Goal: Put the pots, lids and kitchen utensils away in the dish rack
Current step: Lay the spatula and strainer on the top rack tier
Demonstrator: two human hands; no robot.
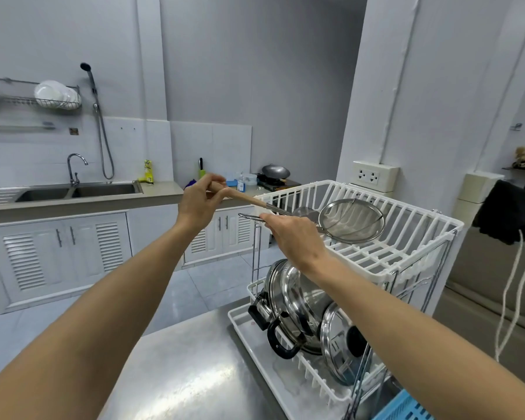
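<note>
A white two-tier dish rack (419, 262) stands on a steel table (179, 374). My left hand (202, 201) pinches the wooden handle of a metal spatula (246, 200) whose blade reaches over the top tier. My right hand (294, 237) grips the wire handle of a mesh strainer (352, 219), held above the top tier. In the bottom tier lean steel pots (300, 301) with black handles and a steel lid (343, 344).
A blue basket corner (403, 407) shows at the table's lower right. Behind are a counter with a double sink (76, 192), a wok on a stove (275, 172), and a wall plate rack (58, 97). A dark cloth with white cords (509, 213) hangs at right.
</note>
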